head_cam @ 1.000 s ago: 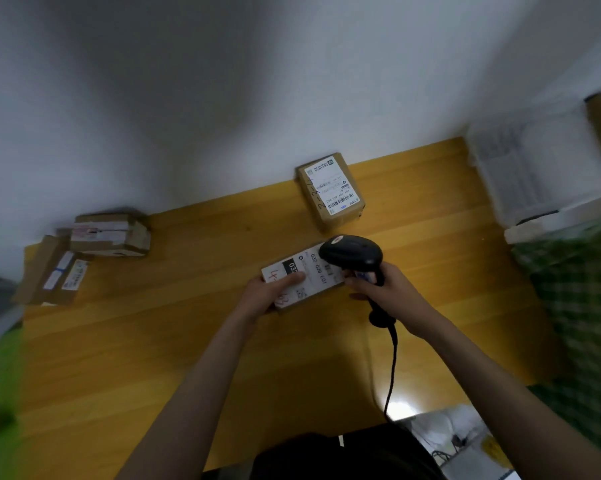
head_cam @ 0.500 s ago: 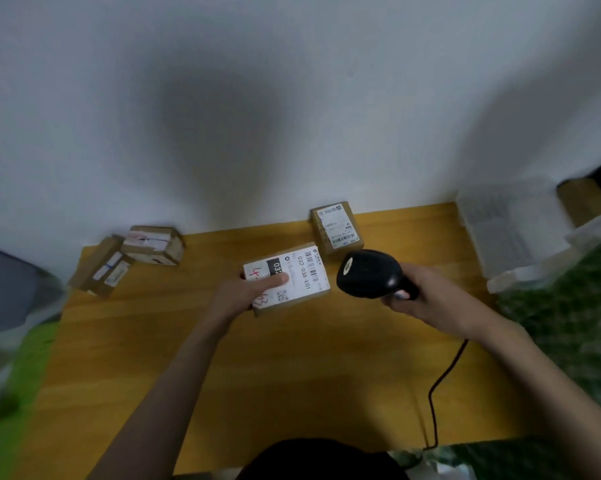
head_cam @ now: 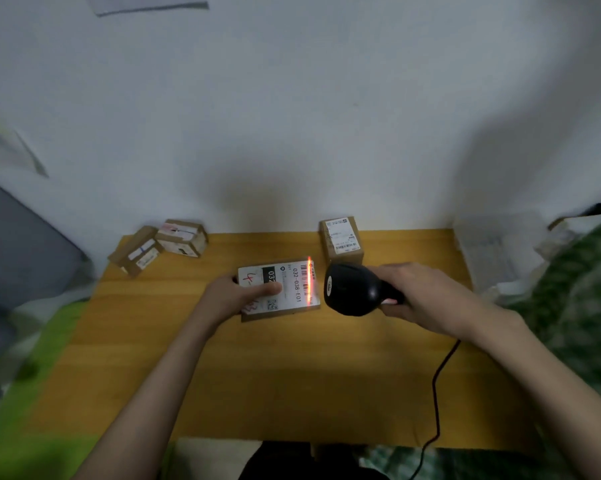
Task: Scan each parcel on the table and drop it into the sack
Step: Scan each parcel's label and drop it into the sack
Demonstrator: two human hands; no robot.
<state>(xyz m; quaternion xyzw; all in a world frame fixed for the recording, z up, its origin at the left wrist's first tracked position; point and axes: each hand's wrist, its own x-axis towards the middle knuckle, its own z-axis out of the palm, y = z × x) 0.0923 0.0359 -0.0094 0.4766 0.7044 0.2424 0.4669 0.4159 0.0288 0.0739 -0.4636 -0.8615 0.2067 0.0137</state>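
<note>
A flat cardboard parcel (head_cam: 290, 289) with a white label lies mid-table; my left hand (head_cam: 238, 296) grips its left end, thumb on the label. A red scan line falls across the barcode at the parcel's right edge. My right hand (head_cam: 420, 296) holds a black corded scanner (head_cam: 354, 289), its head aimed left at that barcode from a short gap. Another labelled parcel (head_cam: 340, 240) stands behind the scanner by the wall. Two more parcels sit at the table's far left: one flat (head_cam: 136, 251), one boxy (head_cam: 183, 237). A white woven sack (head_cam: 486, 254) hangs off the table's right end.
The wooden table (head_cam: 257, 368) butts against a white wall. The scanner cable (head_cam: 437, 386) trails over the near right edge. Green checked fabric (head_cam: 576, 306) lies right of the sack; a green surface (head_cam: 22, 410) borders the table's left side.
The scanner has swung off the parcel's top to its right side, and a red scan line now lights the barcode. The view has tilted up toward the wall.
</note>
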